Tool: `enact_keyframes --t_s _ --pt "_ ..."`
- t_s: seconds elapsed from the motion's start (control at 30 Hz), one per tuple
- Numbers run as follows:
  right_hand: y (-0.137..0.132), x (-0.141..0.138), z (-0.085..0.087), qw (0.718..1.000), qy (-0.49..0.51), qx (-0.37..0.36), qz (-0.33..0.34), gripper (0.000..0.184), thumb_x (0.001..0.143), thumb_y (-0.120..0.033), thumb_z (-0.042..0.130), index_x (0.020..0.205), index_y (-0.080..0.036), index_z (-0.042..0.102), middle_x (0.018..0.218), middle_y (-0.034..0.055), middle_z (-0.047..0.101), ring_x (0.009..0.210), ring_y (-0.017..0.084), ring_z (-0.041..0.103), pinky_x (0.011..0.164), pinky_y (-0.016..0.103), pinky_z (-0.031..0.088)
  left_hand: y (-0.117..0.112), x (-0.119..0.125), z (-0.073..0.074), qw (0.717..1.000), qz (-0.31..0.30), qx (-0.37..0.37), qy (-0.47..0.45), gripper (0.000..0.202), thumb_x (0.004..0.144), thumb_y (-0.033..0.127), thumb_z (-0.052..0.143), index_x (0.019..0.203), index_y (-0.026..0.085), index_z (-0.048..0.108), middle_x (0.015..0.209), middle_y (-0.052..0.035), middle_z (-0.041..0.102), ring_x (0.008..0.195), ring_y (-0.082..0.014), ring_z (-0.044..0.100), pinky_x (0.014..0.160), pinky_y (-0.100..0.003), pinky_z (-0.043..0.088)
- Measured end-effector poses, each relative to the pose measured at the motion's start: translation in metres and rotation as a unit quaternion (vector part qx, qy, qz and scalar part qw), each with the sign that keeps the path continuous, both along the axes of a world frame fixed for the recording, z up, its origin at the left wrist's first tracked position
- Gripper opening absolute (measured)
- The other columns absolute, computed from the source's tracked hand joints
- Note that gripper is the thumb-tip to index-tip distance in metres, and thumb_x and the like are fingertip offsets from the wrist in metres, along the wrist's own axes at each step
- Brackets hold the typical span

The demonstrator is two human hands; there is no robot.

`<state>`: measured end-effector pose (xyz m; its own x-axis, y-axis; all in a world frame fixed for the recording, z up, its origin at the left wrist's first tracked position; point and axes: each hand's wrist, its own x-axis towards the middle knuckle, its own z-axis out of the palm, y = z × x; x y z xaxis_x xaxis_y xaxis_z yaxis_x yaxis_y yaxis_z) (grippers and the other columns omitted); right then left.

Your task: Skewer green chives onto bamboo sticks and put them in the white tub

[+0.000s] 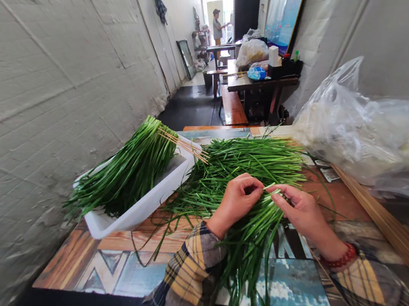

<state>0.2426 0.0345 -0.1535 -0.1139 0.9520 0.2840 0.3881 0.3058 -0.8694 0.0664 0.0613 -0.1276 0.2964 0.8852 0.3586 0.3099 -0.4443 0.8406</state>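
My right hand (302, 209), with a red bead bracelet at the wrist, is closed around the pale cut ends of a small bunch of garlic chives (246, 256). Their green leaves hang over the table's near edge. Beside it, my left hand (240, 195) pinches thumb to fingertips at the end of a chive stem. A loose pile of garlic chives (249, 158) lies just beyond both hands. To the left, a white tray (147, 211) holds more chives (127, 164), with several thin wooden skewers (185, 145) sticking out of their cut ends.
A long bundle of wooden skewers (385, 221) lies on the right of the patterned table (127, 277). Behind it sits a large clear plastic bag (378, 127). Farther off stand another table (241, 82) with bags and a person (216, 27) near the doorway. A white wall runs along the left.
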Motion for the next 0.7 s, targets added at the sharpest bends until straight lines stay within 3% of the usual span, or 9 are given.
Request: enact_keyframes --t_s 0.7 --pt "0.0005 -0.0009 -0.0035 1.000 -0.004 -0.003 0.002 0.033 0.087 -0.046 0.051 0.097 -0.019 0.067 0.071 0.0030 0.066 0.059 0.015 0.059 0.049 0.024 0.043 -0.0002 0.0001 0.0004 1.000 -0.008 0.008 0.012 0.012 0.079 0.013 0.057 0.070 0.012 0.066 0.072 -0.0033 0.062 0.070 -0.0121 0.056 0.066 -0.022 0.042"
